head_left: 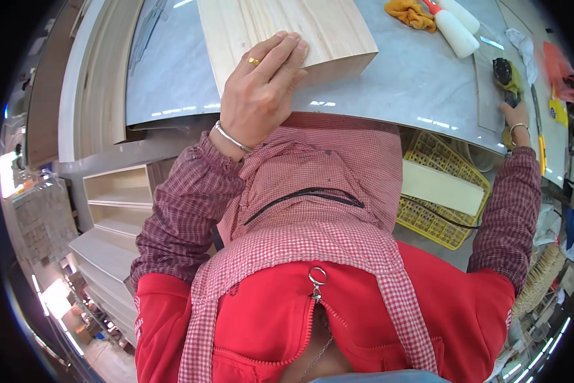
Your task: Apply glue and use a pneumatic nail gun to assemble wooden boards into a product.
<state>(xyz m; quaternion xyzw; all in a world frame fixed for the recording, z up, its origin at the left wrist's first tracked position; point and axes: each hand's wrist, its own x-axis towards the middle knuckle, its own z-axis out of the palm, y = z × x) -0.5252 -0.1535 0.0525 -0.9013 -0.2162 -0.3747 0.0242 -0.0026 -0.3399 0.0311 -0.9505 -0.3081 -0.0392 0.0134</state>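
Observation:
A pale wooden box or block (338, 32) rests on the grey-blue worktop (402, 89), close to its front edge. My left hand (261, 89) lies on its top face near the front edge, fingers stretched out flat. At the far right, my right hand (515, 118) is closed around the lower end of a black and yellow-green tool (506, 75), which looks like a small power tool. The fingers on that side are partly hidden.
White bottles (456, 35), one with a red cap, and an orange cloth (409, 14) lie at the back right. Below the worktop is a yellow plastic crate (430, 223) with a pale board (443, 187) on it. Wooden box frames (117, 195) are stacked at left; long boards (101, 83) stand beside the worktop.

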